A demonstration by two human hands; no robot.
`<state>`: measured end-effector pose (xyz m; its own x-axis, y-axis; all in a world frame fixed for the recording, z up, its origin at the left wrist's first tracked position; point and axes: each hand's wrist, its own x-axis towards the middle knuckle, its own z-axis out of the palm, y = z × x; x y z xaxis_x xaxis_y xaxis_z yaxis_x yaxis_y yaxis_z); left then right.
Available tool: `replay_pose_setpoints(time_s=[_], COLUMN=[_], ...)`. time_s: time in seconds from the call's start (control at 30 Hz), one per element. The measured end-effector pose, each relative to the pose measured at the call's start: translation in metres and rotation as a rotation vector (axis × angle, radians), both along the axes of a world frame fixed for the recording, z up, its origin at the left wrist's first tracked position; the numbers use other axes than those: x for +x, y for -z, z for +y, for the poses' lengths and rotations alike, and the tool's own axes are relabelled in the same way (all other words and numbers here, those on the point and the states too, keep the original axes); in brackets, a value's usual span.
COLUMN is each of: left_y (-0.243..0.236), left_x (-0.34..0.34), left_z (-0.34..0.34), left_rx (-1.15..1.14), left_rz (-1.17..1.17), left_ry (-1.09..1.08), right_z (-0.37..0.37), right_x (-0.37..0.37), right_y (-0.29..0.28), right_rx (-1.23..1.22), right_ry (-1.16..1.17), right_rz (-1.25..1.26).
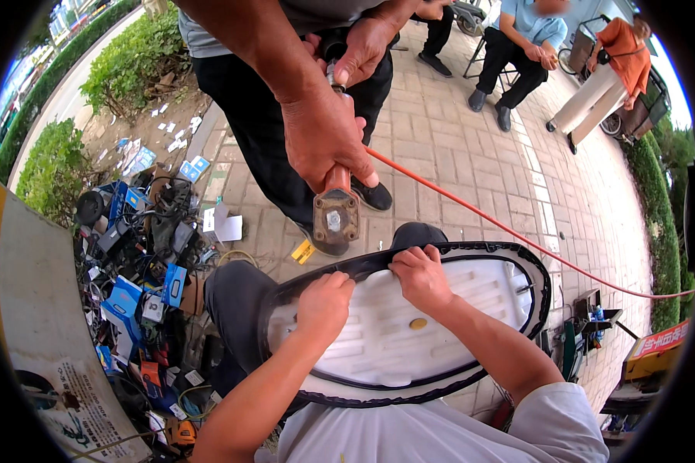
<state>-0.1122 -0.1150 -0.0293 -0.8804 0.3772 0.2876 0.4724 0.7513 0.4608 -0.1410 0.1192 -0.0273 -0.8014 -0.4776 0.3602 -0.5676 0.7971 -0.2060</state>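
Across my lap lies a scooter seat, underside up, with a white plastic base [363,332] and a black cover [544,289] folded round its rim. My left hand [324,305] grips the cover's far edge left of the middle, fingers curled over it. A little to the right, my right hand [423,279] pinches the same edge. Just beyond the seat, a standing person's hands [324,131] hold a power tool [336,208] with an orange body and a squarish, bolted metal end. The tool is apart from the seat.
An orange-red hose [502,216] stretches rightward over the brick paving. At left lies a heap of boxes, cables and parts [154,285] beside a pale panel [42,309]. Two people sit and one walks at the back right. An open toolbox [587,324] stands at right.
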Motion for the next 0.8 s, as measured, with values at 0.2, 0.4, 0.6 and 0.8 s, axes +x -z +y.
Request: replay_pose_setpoints(time_s=[0.2,0.4,0.6,0.8], left_y=[0.008,0.009,0.016,0.022], left_x=[0.002,0.001,0.001,0.006], left_z=[0.008,0.022,0.027,0.028], left_rx=[-0.048,-0.109,-0.114,-0.260], left_rz=[0.057,0.128,0.228,0.193], left_ry=[-0.012,0.017,-0.022,-0.089], right_z=[0.002,0.003,0.002,0.001], right_x=[0.001,0.000,-0.002,-0.003], right_y=[0.003,0.005,0.006,0.002], right_rx=[-0.014,-0.012,0.000,0.004], right_ry=[-0.004,0.001,-0.006,-0.009], right_rz=[-0.038,-0.040,-0.065,-0.073])
